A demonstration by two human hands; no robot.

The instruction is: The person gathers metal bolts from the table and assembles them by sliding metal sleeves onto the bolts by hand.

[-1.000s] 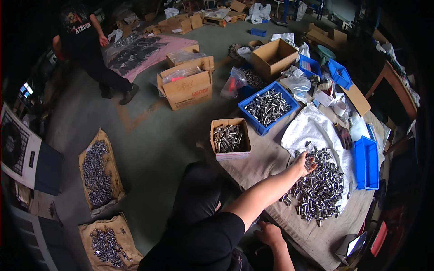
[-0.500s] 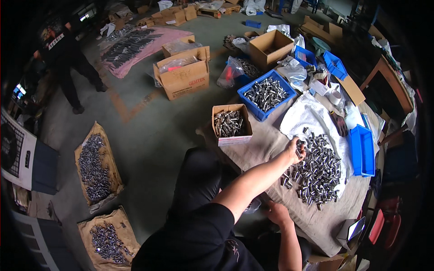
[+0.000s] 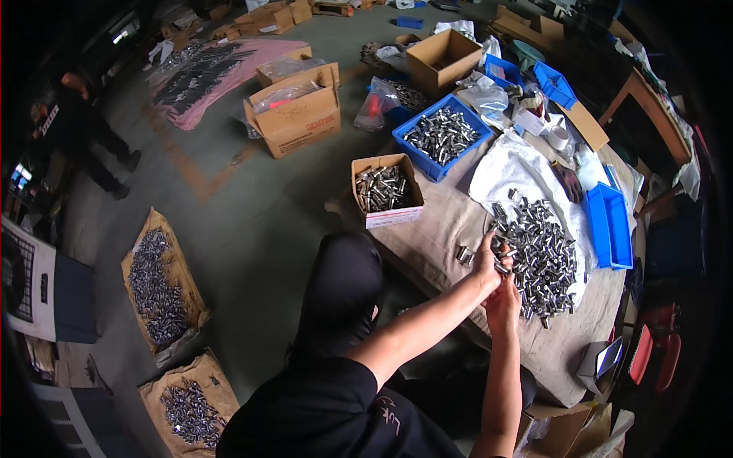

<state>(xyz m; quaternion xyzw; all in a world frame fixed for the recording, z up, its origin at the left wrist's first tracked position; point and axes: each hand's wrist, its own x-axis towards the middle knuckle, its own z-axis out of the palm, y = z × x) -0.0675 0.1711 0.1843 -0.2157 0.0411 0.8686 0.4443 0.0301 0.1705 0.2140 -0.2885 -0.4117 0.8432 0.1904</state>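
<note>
My left hand (image 3: 485, 262) is at the near left edge of a pile of short, shiny metal cylinders (image 3: 546, 259), with its fingers curled round a few of them. My right hand (image 3: 502, 299) reaches up from below and meets the left one at its fingertips. Its fingers are bent together, and whatever they grip is hidden. The pile lies partly on a white sack (image 3: 500, 172) and partly on the cloth-covered table (image 3: 427, 248). A couple of loose cylinders (image 3: 463, 254) lie just left of my hands.
Beyond my hands stand a cardboard box (image 3: 395, 220) and a blue bin (image 3: 484, 131), both holding similar parts. A blue tray (image 3: 608, 229) sits at the right. Floor cardboards (image 3: 195, 301) at the left carry more parts. A person in dark clothes (image 3: 84, 126) is at the far left.
My right hand has moved up from the table's near edge to meet my left hand. The left hand has drawn back slightly with its cylinders. The other person has shifted left.
</note>
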